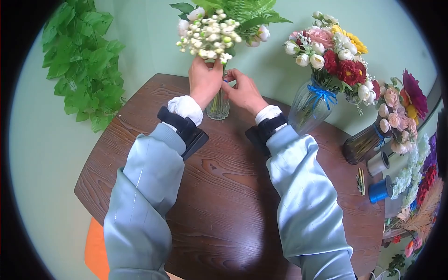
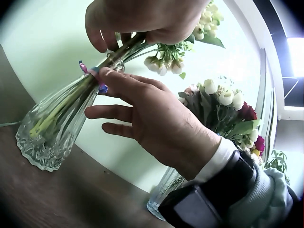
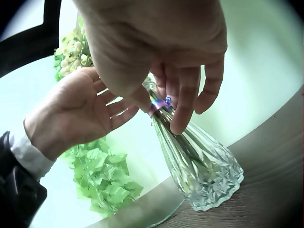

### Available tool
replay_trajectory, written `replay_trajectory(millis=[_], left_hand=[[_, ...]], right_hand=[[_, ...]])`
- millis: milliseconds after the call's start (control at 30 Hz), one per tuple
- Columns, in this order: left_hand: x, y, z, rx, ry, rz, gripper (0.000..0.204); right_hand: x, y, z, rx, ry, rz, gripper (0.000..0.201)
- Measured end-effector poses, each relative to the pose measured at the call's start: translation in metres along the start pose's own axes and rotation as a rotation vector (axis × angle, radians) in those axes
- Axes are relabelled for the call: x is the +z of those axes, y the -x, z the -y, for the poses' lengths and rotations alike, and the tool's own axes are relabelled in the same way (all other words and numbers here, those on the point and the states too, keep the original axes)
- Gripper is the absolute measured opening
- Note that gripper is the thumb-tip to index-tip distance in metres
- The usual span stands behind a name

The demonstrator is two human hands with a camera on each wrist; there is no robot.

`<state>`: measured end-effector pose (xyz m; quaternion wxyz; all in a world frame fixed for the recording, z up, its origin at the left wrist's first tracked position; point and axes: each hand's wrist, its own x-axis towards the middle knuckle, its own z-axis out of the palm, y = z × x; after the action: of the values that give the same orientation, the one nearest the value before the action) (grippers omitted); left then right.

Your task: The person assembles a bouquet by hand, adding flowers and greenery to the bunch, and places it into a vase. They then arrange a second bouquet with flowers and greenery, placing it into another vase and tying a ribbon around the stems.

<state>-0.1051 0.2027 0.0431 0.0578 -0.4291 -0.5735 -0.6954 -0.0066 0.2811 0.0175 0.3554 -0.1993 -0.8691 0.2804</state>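
A clear glass vase (image 1: pixel 218 111) with a scalloped base stands on the table, holding green stems. White berry-like sprigs (image 1: pixel 212 35) and fern leaves (image 1: pixel 254 14) spread above it. My left hand (image 1: pixel 205 83) holds the stems (image 2: pixel 124 51) just over the vase's mouth. A shiny blue-purple ribbon (image 3: pixel 159 105) goes round the narrow neck. My right hand (image 1: pixel 244 93) pinches the ribbon at the neck, its thumb on one side and fingers on the other. In the left wrist view, two lower fingers (image 2: pixel 111 113) of that hand stretch out beside the glass.
To the right stand a glass vase with a blue bow (image 1: pixel 313 109) and a darker vase (image 1: pixel 361 144), both with flowers. Near the right edge are a blue ribbon spool (image 1: pixel 380 190), a white spool (image 1: pixel 378 164) and thin sticks (image 1: pixel 360 182). Leafy vines (image 1: pixel 84 70) hang at left.
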Motion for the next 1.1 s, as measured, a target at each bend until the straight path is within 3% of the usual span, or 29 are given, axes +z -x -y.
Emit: replay_trajectory(millis=[133,200,333,433,600,667,733,800,833,933,1000,1100], left_hand=[[-0.007,0.0,-0.001,-0.031,-0.052,-0.021,0.032],[-0.009,0.001,-0.005,-0.033,-0.055,-0.02,0.032],[-0.01,0.01,-0.009,0.034,-0.126,-0.059,0.031],[-0.009,0.016,-0.008,0.066,-0.203,0.012,0.029],[-0.001,0.03,-0.014,0.103,-0.165,0.097,0.036],[0.0,0.035,-0.016,0.196,-0.222,0.075,0.038],[-0.003,0.036,-0.013,0.185,-0.195,0.101,0.042],[-0.002,0.038,-0.006,0.213,-0.26,0.011,0.045],[-0.002,0.038,-0.002,0.211,-0.26,0.007,0.045],[-0.003,0.034,0.005,0.127,-0.214,-0.034,0.051],[-0.007,0.03,0.007,-0.066,-0.129,0.088,0.057],[-0.008,0.026,0.01,-0.137,-0.05,0.176,0.061]], right_hand=[[0.008,0.0,0.001,-0.037,-0.075,-0.005,0.044],[0.003,0.002,0.006,0.078,0.033,0.094,0.044],[0.005,0.002,0.013,0.039,0.177,0.07,0.043],[0.011,-0.003,0.002,0.011,0.162,0.064,0.045],[0.009,0.006,0.014,0.07,0.157,-0.212,0.046],[0.006,0.007,0.015,0.091,0.132,-0.19,0.044],[0.005,0.002,0.014,0.056,0.198,-0.163,0.043],[-0.001,-0.006,0.007,0.077,0.203,-0.076,0.045],[-0.002,-0.011,0.003,0.09,0.104,-0.017,0.046],[-0.001,-0.013,-0.006,0.084,0.01,0.028,0.049],[-0.001,-0.012,0.0,0.063,0.015,0.014,0.051],[-0.004,0.002,0.03,0.155,0.274,-0.096,0.052]])
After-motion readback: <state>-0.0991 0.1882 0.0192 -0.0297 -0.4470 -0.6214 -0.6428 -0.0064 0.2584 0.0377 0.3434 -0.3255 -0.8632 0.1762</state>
